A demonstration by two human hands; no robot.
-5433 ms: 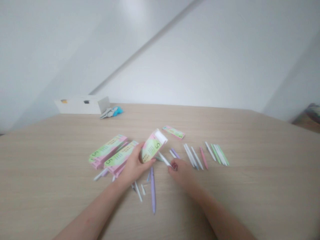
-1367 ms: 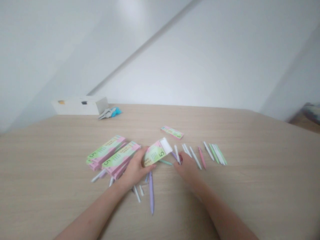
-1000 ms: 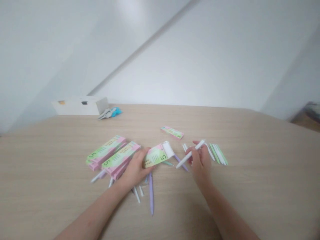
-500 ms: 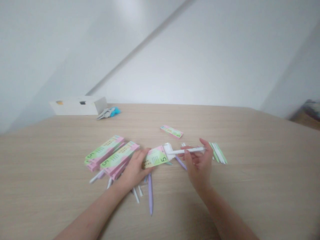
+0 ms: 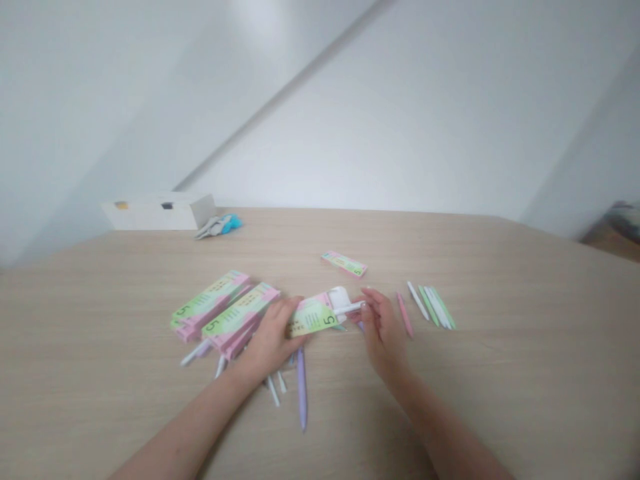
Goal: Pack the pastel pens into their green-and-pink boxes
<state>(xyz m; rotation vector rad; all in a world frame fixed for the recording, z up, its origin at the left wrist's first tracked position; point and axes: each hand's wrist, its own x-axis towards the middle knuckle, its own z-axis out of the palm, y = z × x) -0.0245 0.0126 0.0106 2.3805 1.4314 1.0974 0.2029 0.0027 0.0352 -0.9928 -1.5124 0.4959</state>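
My left hand (image 5: 277, 328) is closed around a pink and green pen box (image 5: 314, 315) marked 5, its open flap end facing right. In that opening lies a white pen (image 5: 350, 308), part way inside the box. My right hand (image 5: 383, 330) pinches the pen's outer end between thumb and fingers. Under and below the box are loose pens, among them a purple pen (image 5: 301, 390) pointing toward me. To the right of my right hand lie a pink pen (image 5: 405, 315), a white pen (image 5: 417, 300) and a group of green and white pens (image 5: 437, 307).
Several pink and green boxes (image 5: 240, 317) are stacked at the left, with pens sticking out beneath them. Another such box (image 5: 344, 263) lies farther back. A white carton (image 5: 155, 212) and a grey-blue crumpled item (image 5: 220, 225) sit at the back left, near the wall.
My right hand has moved left, pushing the white pen deeper into the box. The pink pen and a white pen on the table have come into view. My left hand stays on the box.
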